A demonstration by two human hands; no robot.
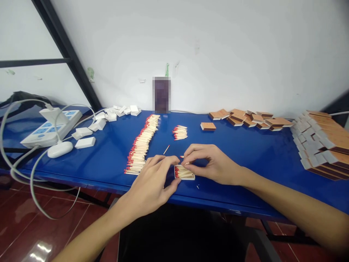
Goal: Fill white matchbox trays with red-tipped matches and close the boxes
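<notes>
A small white matchbox tray (184,173) filled with red-tipped matches lies on the blue table (240,153) near its front edge. My left hand (152,182) grips the tray's left side with curled fingers and thumb. My right hand (209,162) pinches matches at the tray's top edge. A long row of loose matches (141,143) runs back from the left hand. A smaller bundle of matches (180,132) lies behind the tray, with a single match (166,149) between them.
Empty white trays (109,116) and a power strip (49,127) with grey cables sit at the left. Brown matchbox sleeves (251,118) lie at the back right, one sleeve (208,126) apart, and stacked boxes (321,143) stand at the far right.
</notes>
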